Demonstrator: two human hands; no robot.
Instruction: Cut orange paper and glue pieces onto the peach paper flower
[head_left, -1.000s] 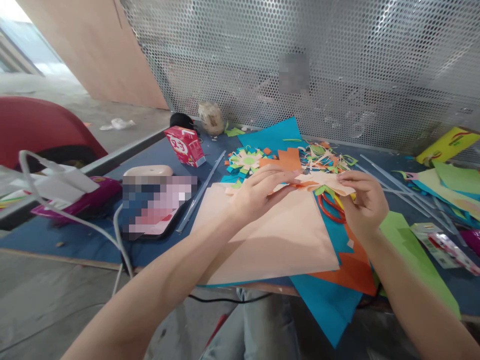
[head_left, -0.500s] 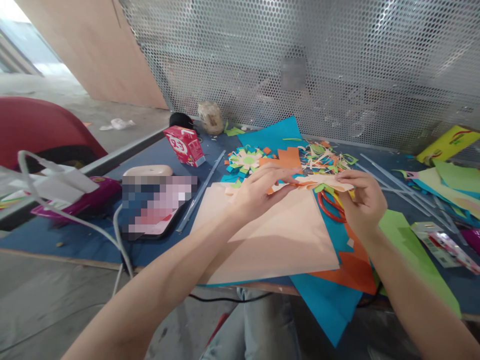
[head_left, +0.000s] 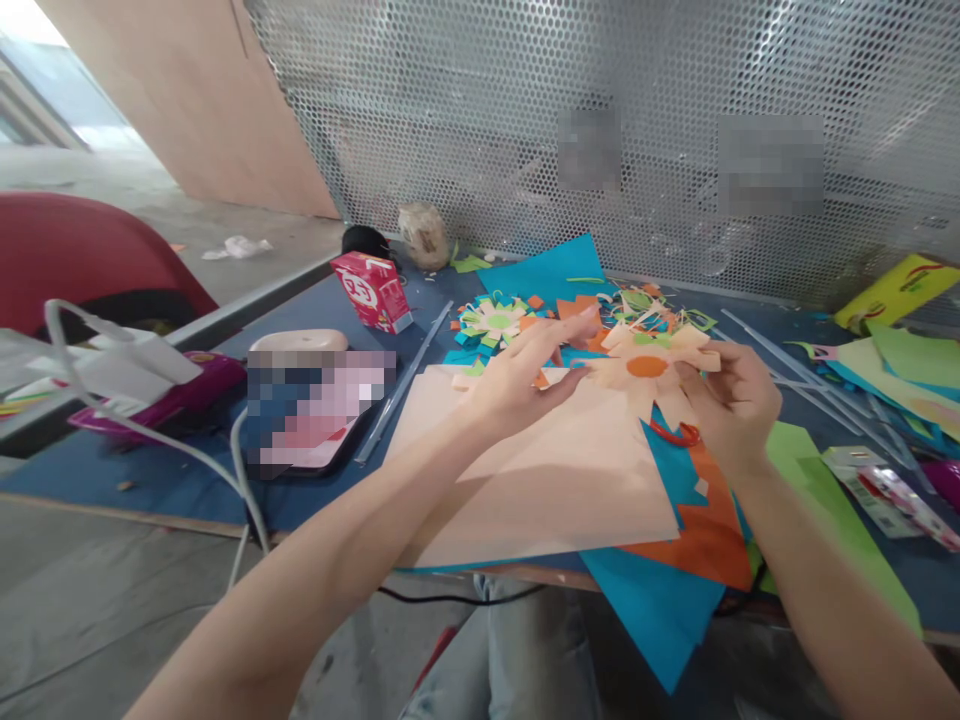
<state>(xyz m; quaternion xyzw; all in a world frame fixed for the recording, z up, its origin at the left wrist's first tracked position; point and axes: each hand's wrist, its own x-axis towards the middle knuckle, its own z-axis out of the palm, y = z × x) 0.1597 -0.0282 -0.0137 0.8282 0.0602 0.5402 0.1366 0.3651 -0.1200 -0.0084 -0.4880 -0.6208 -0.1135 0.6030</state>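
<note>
My right hand [head_left: 731, 405] pinches a peach paper flower [head_left: 619, 372] by its right petals. Its orange round centre faces me, and a bit of green shows at its upper edge. My left hand [head_left: 521, 372] hovers just left of the flower, fingers apart, with nothing in it. Below both hands lies a large peach paper sheet [head_left: 525, 480]. Red scissor handles [head_left: 679, 434] show partly under the flower. Behind my left hand rests a finished-looking flower [head_left: 495, 320] with a green centre and blue, green and peach petals.
Paper scraps [head_left: 660, 305] pile up behind the flower. Blue paper [head_left: 652, 610] overhangs the table's front edge. To the left are a phone [head_left: 322, 410], a red box [head_left: 373, 292] and a white cable [head_left: 180, 455]. Clear plastic strips [head_left: 817, 390] and green paper [head_left: 825, 520] lie at right.
The paper flower has turned from nearly edge-on to facing me, showing its orange centre. My left hand has let go of it, fingers spreading; my right hand keeps hold.
</note>
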